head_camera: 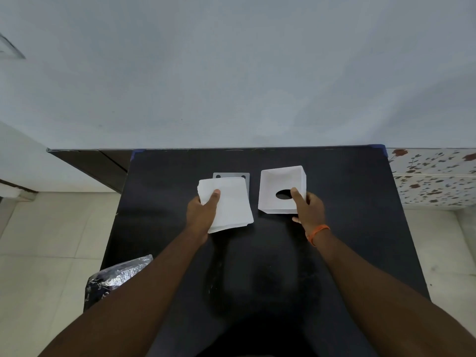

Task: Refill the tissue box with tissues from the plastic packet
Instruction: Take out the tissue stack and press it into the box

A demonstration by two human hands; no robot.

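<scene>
A white stack of tissues (231, 202) is held above the black table (347, 228), with my left hand (203, 213) gripping its left edge, thumb on top. Right of it stands the white tissue box (273, 181), turned with its open side up so the oval hole in its face shows inside. My right hand (307, 208) grips the box's near right corner, thumb inside by the hole. A shiny dark plastic packet (113, 279) lies at the table's front left edge, partly hidden by my left forearm.
A grey flat plate (243, 176) with two holes lies on the table behind the tissue stack. The table stands against a pale wall. Tiled floor lies to the left and right, and a floral panel (432, 176) at the right.
</scene>
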